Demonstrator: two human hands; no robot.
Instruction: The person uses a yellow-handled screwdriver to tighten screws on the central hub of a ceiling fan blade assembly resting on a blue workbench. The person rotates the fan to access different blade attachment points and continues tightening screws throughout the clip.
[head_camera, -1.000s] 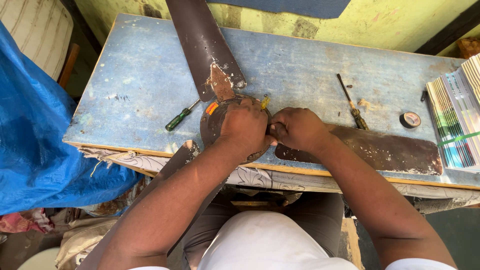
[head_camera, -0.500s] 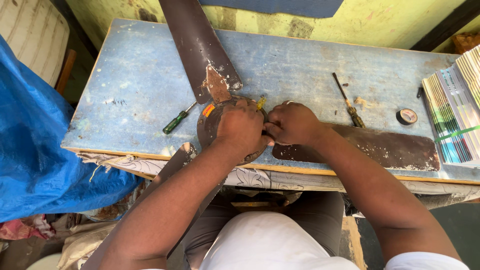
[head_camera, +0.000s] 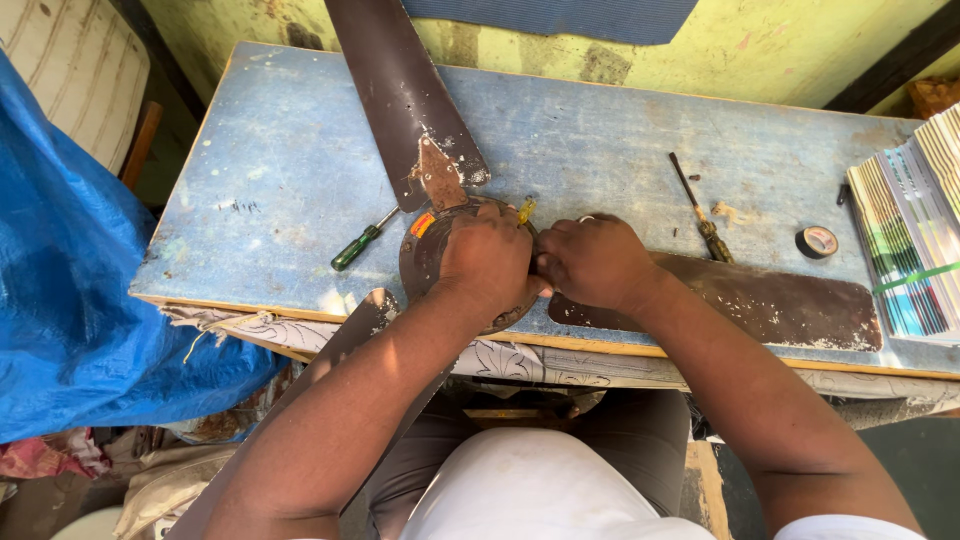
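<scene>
— The fan sits at the desk's near edge; stiff metal, likely heavy; its long blades make it awkward.

— Grip the hub; left hand clamps it, right hand pinches something hidden.

bare tabletop left, screwdrivers flanking

Small repair workshop: scarred blue workbench, screwdrivers, tape roll, dismantled fan blades.
</scene>
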